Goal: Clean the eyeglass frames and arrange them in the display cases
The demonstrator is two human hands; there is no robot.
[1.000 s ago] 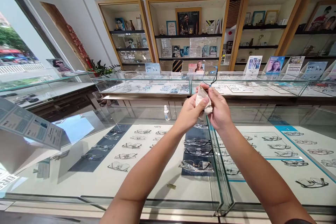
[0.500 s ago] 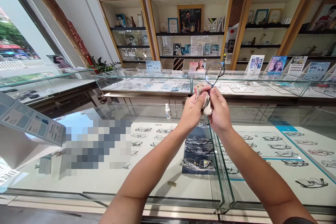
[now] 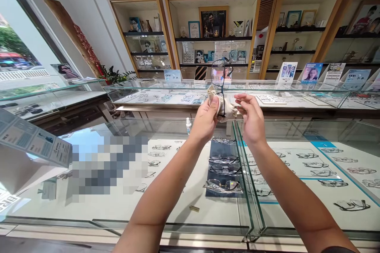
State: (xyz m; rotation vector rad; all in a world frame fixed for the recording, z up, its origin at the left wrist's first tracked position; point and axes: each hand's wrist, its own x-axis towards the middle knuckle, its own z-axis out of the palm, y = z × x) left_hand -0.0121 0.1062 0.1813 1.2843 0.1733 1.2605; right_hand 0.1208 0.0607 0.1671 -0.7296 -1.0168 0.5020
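My left hand (image 3: 205, 119) is closed around a bunched cream cloth (image 3: 229, 107) and a pair of eyeglasses (image 3: 223, 91) with a thin dark blue frame. The glasses stand on end, one lens rising above the cloth and a dark temple hanging down in front of it. Just to the right, my right hand (image 3: 253, 120) has its fingers apart and bent toward the cloth's edge. Whether its fingertips touch the cloth I cannot tell. Both hands are raised above the glass display counter (image 3: 178, 221). A small white spray bottle (image 3: 189, 125) stands beyond my left forearm.
Rows of eyeglasses (image 3: 224, 185) lie under the counter glass. A folded leaflet stand (image 3: 35, 142) rises at the left. Farther back runs a second glass counter (image 3: 166, 97) with upright cards (image 3: 287, 75), before wall shelves (image 3: 213, 39).
The glasses have shifted left and turned, so a temple now hangs before the cloth. My right hand has let go of them and its fingers have opened.
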